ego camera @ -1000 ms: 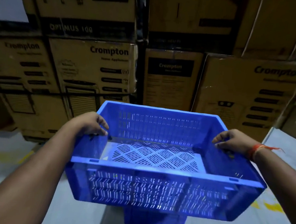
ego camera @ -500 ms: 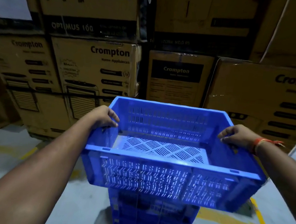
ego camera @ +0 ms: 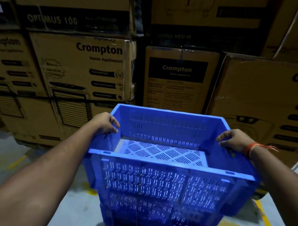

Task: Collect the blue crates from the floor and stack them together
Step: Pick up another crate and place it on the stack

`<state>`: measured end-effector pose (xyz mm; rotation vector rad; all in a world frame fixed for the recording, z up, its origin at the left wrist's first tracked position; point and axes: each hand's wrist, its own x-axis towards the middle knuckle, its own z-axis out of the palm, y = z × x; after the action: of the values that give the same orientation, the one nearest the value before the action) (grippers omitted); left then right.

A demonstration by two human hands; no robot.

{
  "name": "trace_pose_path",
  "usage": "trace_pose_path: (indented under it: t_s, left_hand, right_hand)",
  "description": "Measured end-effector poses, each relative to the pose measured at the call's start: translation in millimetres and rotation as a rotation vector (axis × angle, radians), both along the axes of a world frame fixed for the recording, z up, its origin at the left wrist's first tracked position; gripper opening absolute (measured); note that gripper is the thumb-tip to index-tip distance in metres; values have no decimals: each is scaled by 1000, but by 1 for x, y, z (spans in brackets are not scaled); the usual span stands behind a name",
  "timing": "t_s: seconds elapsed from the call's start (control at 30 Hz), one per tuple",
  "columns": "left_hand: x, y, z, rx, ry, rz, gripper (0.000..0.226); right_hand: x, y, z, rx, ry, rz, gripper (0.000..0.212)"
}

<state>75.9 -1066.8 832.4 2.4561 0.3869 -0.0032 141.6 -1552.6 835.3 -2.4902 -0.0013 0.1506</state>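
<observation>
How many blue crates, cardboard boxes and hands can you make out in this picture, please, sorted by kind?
Blue crates: at least 2, the held crate and the stack under it, whose number I cannot tell.
Cardboard boxes: 8 at least partly in view, such as the Crompton box.
Hands: 2, the left hand and the right hand, each gripping the held crate's rim.
Total: at least 12.

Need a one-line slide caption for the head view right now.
Both hands, left hand and right hand, grip a blue crate above the crate stack, facing cardboard boxes.
</observation>
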Motion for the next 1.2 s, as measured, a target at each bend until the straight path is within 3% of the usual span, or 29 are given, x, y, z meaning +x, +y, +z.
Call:
trace_pose_path:
  t_s: [0.77,1.2]
  left_hand:
    - [55,8,-18,187,15,-64,19]
    - [51,9,-8,262,98,-96,25]
  right_hand:
    - [1,8,3,-202,-19,-32,19]
    - [-3,12,1,-94,-19,-62,16]
